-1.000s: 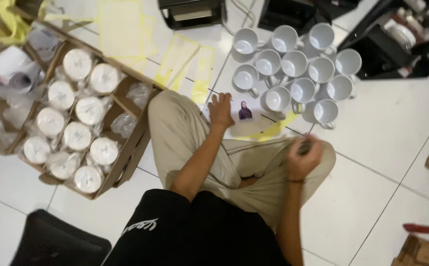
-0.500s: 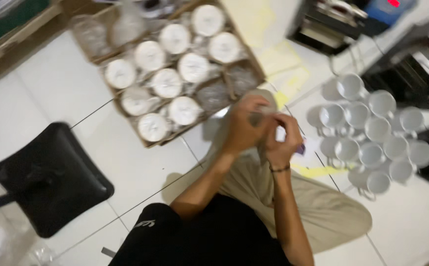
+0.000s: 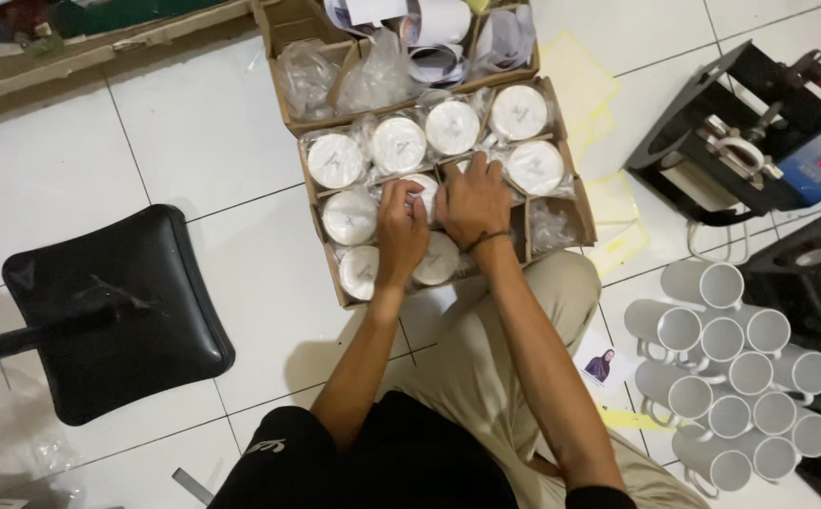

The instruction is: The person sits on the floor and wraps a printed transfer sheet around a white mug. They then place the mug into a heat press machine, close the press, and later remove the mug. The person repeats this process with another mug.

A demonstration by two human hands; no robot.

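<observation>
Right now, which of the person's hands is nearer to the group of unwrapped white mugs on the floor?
Right. The right hand lies in the cardboard box, on the white mugs' side; the left hand sits beside it, farther away.

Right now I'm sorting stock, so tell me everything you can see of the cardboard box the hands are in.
The cardboard box is brown, open-topped and lies flat on the white tiled floor, split by card dividers into cells. Most cells hold white mugs wrapped in clear plastic; one cell at its right edge holds only crumpled plastic. The left hand and right hand rest together on the mugs in its middle. A second open box adjoins its far side.
</observation>
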